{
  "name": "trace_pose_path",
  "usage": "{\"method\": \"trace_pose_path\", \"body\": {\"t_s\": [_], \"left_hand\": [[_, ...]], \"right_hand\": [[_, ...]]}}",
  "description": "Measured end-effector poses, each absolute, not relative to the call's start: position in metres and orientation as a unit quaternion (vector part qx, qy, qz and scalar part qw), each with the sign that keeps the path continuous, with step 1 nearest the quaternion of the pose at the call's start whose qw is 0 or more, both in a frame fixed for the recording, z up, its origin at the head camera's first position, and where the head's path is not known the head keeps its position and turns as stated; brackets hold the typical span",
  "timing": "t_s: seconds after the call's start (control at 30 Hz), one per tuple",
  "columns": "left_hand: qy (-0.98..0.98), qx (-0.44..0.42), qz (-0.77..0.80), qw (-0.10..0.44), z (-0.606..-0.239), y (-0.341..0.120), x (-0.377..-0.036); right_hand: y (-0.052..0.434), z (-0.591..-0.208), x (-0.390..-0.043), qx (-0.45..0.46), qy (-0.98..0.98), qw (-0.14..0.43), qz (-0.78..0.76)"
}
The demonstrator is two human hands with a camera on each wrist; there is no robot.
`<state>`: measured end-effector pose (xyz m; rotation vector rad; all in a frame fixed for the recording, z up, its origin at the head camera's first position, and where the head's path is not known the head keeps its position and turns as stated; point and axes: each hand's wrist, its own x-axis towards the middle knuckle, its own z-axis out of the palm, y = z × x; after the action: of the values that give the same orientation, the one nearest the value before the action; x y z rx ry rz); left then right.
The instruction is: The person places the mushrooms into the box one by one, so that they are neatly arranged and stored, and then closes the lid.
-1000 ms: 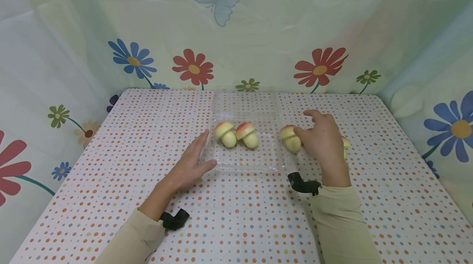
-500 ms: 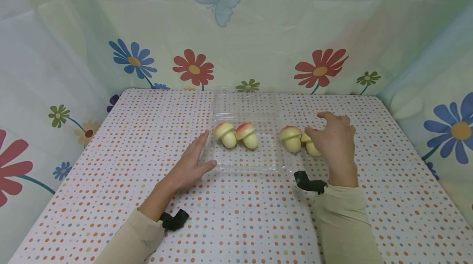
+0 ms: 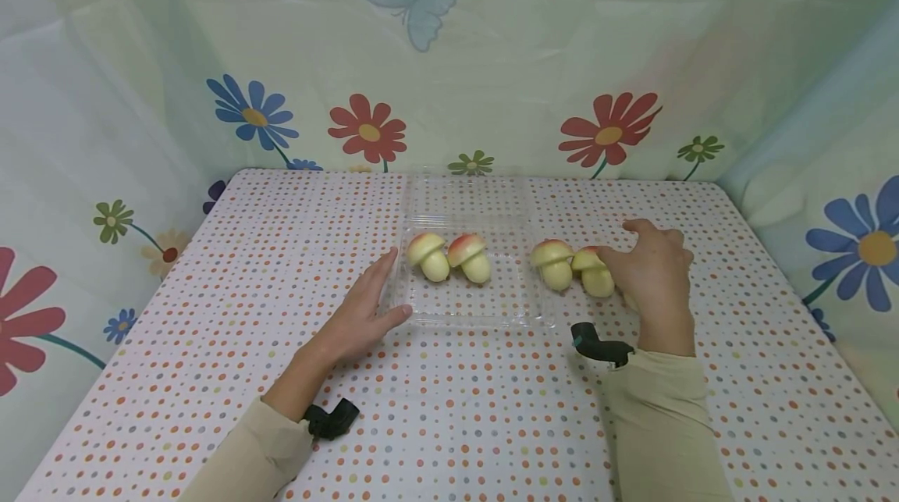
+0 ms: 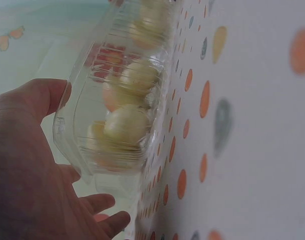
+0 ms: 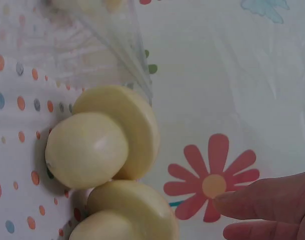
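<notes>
A clear plastic clamshell box [image 3: 477, 311] lies with its lid folded back. Inside, side by side, are two toy mushrooms [image 3: 470, 258] with yellow stems and red-tinged caps. My left hand [image 3: 358, 315] rests along the box's left wall, fingers extended and thumb near the front corner. Right of the box stand two more toy mushrooms, one close against its wall [image 3: 555, 264] and one beside that [image 3: 594, 272]. My right hand [image 3: 653, 272] hovers over a further toy mushroom [image 3: 630, 300], mostly hidden beneath it, with thumb and forefinger spread apart.
A dotted cloth covers the table [image 3: 435, 424]. Behind it hangs a flowered curtain [image 3: 477, 57], which also lines both sides. The folded-back lid [image 3: 467, 194] reaches almost to the table's back edge. Each wrist carries a black camera mount [image 3: 600, 346].
My right hand has moved rightward from the mushroom nearest the box, past the second one, to over the third. My left hand and the box stay where they were.
</notes>
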<state>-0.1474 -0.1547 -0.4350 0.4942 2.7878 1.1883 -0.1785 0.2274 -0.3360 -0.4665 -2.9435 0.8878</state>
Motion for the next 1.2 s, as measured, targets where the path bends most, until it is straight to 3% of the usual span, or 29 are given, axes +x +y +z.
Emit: {"method": "trace_pose_path", "body": {"t_s": [0.57, 1.2], "left_hand": [[0.908, 0.159, 0.386, 0.038, -0.435, -0.154, -0.147], [0.907, 0.157, 0.388, 0.037, -0.436, -0.154, -0.148]], "right_hand": [[0.25, -0.35, -0.185, -0.192, -0.941, -0.044, 0.274], [0.257, -0.359, -0.185, -0.179, -0.946, -0.042, 0.268]]}}
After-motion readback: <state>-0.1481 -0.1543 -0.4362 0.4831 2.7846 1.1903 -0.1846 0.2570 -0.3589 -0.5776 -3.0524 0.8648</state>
